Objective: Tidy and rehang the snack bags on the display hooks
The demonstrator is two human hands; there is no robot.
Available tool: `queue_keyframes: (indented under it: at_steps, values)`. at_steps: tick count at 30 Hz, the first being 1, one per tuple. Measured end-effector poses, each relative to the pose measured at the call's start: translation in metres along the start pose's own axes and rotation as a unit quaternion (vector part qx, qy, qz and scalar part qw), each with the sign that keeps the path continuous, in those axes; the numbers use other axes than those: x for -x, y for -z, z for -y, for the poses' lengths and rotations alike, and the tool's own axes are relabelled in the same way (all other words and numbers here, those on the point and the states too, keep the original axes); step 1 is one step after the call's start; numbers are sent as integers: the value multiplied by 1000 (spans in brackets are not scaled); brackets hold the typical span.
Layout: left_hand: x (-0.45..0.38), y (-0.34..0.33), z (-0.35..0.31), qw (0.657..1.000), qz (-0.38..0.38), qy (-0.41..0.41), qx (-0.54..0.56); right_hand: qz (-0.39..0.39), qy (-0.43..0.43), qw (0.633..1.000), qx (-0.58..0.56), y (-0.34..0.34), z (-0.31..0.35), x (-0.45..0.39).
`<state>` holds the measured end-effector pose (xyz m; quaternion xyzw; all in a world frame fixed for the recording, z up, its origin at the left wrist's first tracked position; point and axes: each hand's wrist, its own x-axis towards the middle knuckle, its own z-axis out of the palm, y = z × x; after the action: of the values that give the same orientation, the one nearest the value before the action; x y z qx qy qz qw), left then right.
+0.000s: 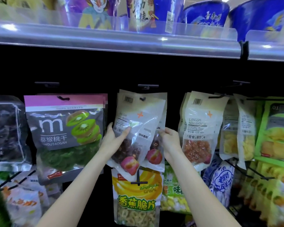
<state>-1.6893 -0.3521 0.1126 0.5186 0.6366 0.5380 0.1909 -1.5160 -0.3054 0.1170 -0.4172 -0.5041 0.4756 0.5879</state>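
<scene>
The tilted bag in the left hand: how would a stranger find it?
Under the silver shelf edge, look at the middle hook. The pale bag of dark dried fruit hangs crooked, gripped by the left hand. Unlike the bags behind it, it leans sideways.

- Two arms show, and both are bare all the way from the bottom edge of the view up to the wrists; no sleeve reaches into view.
- The left hand (115,138) is ungloved, with no ring showing on the fingers that can be seen.
- The right hand (170,140) is likewise ungloved and plain.
- Neither wrist carries a watch, band or bracelet.
- The forearms look slim and smooth, without marks or tattoos.
- The fingernails look short, though too small to tell more.
</scene>
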Motion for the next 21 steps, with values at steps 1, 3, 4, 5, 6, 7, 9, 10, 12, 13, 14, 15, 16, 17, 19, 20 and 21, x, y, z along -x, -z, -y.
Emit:
queue_keyframes:
  at_steps: [1,3,4,5,6,7,9,10,12,13,14,15,16,17,19,20,21]
  values:
    - [3,-1,-1,1000,-19,5,-16,2,0,1000,0,-1,0,0]
    - [2,1,-2,998,-51,12,-44,6,-3,1000,-7,-3,1,1]
    - [1,4,-4,998,-49,21,-33,8,-4,1000,-12,-3,2,2]
    - [0,8,-6,999,-36,30,-4,11,-7,1000,-20,-2,3,1]
    - [-1,12,-8,999,-24,37,27,18,-12,999,-30,-2,4,2]
    - [-2,15,-9,998,-19,42,53,27,-22,998,-43,-2,6,3]
    - [-1,18,-11,996,-22,55,71,42,-42,996,-71,-2,9,6]
    - [0,18,-12,995,-25,59,71,44,-47,995,-80,-2,9,7]
    - [4,18,-16,995,-35,54,75,51,-47,994,-80,-1,12,12]
    - [5,17,-18,995,-41,51,76,55,-48,994,-78,-1,13,14]
    - [9,16,-21,994,-53,49,76,55,-51,994,-76,-1,13,16]
    - [9,15,-20,994,-59,43,76,54,-52,994,-75,-1,11,15]
    - [13,14,-22,994,-75,34,74,57,-51,995,-69,-2,11,16]
    - [15,12,-22,994,-89,26,66,62,-44,996,-55,-2,10,17]
    - [20,9,-22,991,-120,15,54,67,-2,998,-8,-2,5,19]
    - [22,8,-21,991,-127,14,50,73,29,997,15,-1,1,22]
    - [22,7,-20,990,-130,12,48,84,63,994,29,1,-4,27]
